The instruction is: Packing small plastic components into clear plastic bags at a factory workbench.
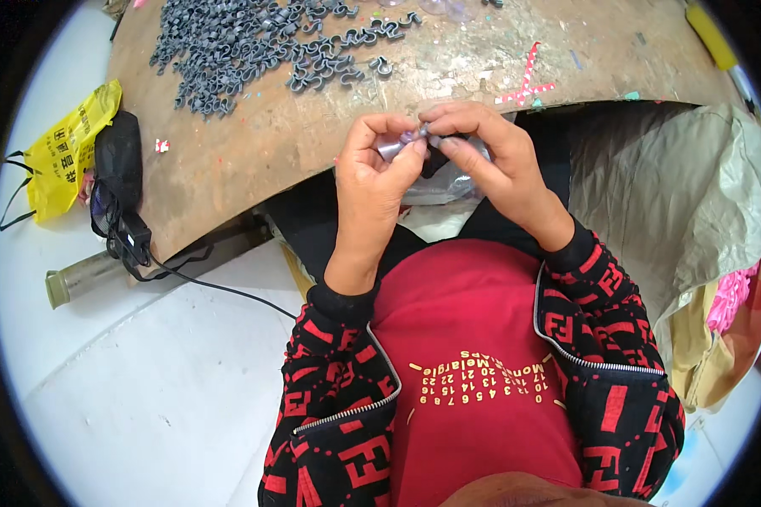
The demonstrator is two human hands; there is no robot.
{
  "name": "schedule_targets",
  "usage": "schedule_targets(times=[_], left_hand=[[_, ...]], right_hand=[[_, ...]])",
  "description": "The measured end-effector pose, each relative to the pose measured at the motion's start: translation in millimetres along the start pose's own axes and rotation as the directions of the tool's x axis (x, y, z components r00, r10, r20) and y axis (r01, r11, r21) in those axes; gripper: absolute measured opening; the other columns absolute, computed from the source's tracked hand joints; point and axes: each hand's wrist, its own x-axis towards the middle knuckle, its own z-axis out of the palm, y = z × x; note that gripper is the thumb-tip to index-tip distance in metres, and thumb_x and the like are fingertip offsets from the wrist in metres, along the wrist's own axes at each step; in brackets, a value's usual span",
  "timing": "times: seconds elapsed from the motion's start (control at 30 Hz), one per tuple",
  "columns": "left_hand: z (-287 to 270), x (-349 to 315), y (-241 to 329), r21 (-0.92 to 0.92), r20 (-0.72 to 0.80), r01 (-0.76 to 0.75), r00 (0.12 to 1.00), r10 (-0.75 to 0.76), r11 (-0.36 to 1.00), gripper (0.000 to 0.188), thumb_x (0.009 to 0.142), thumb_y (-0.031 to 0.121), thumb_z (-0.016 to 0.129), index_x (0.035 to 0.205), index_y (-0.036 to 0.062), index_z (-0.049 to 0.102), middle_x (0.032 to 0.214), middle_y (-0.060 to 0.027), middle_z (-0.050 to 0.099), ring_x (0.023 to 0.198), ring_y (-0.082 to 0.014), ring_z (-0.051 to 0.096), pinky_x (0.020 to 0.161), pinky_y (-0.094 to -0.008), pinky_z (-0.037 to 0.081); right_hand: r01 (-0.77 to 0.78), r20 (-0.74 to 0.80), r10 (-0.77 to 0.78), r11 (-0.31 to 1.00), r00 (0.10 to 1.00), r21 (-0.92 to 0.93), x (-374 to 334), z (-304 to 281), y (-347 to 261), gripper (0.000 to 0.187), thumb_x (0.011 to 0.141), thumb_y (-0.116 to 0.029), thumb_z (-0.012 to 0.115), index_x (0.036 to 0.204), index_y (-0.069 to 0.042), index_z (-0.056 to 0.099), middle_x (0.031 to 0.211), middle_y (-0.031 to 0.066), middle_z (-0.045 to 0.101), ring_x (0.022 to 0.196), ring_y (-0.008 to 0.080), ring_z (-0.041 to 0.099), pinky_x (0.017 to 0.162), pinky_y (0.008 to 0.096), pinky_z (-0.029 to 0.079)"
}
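A small grey clip (407, 142) is pinched between the fingertips of the left hand (379, 173) and the right hand (492, 160), just off the board's (254, 144) near edge. A heap of grey clips (254, 46) lies at eleven o'clock from the hands, well apart, with a yellow bag (63, 152) at nine o'clock.

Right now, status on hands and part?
Both hands, left hand and right hand, pinch a small grey clip over the table edge. Nothing obstructing.
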Motion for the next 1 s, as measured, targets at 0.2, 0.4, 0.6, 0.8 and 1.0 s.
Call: schedule_targets(times=[0.2,0.4,0.6,0.8,1.0], left_hand=[[1.8,-1.5,-2.0,0.194,0.037,-0.096,0.995,0.091,0.976,0.021,0.084,0.001,0.063,0.103,0.0004,0.055,0.094,-0.0049,0.061,0.083,-0.0100,0.059,0.071,-0.0219,0.047],[4.0,-2.7,-2.0,0.017,0.040,0.033,0.999,-0.034,0.999,0.026,0.087,0.009,0.064,0.109,0.0016,0.053,0.093,-0.0082,0.063,0.078,-0.0132,0.062,0.066,-0.0215,0.048],[-7.2,-0.2,-8.1,-0.002,0.106,0.116,0.988,-0.115,0.993,0.033,0.086,0.012,0.066,0.114,0.0003,0.052,0.092,-0.0073,0.062,0.076,-0.0115,0.062,0.063,-0.0213,0.047],[9.2,-3.6,-0.9,0.114,0.096,0.035,0.994,-0.046,0.993,0.032,0.088,0.006,0.061,0.118,-0.0004,0.053,0.090,-0.0072,0.064,0.081,-0.0113,0.063,0.069,-0.0233,0.050],[-1.3,-1.1,1.8,0.595,0.187,-0.222,0.973,0.135,0.772,0.014,0.090,0.001,0.055,0.103,-0.0015,0.058,0.082,-0.0078,0.065,0.072,-0.0115,0.065,0.059,-0.0242,0.051]], right_hand=[[-0.465,0.169,0.447,0.719,0.879,0.517,-0.6,-7.5,-1.3,0.014,0.086,-0.002,0.061,0.099,0.000,0.059,0.103,0.0060,0.062,0.097,0.0135,0.058,0.087,0.0274,0.045],[-0.533,0.207,0.560,0.517,0.802,0.670,-4.1,-9.7,1.8,0.022,0.084,-0.004,0.062,0.106,-0.002,0.057,0.099,0.0022,0.058,0.091,0.0097,0.057,0.083,0.0261,0.046],[-0.516,0.250,0.469,0.611,0.847,0.600,0.1,-16.8,-9.8,0.027,0.083,0.000,0.062,0.109,-0.002,0.054,0.101,0.0015,0.057,0.093,0.0086,0.056,0.082,0.0240,0.046],[-0.457,0.203,0.426,0.668,0.882,0.588,-3.3,-16.2,-6.7,0.027,0.084,0.001,0.061,0.110,-0.002,0.055,0.100,0.0012,0.057,0.093,0.0081,0.055,0.081,0.0218,0.044],[-0.445,0.251,0.368,0.760,0.895,0.473,-4.2,-15.5,-10.2,0.024,0.085,0.000,0.062,0.109,0.000,0.055,0.100,0.0036,0.059,0.088,0.0099,0.058,0.080,0.0240,0.046]])
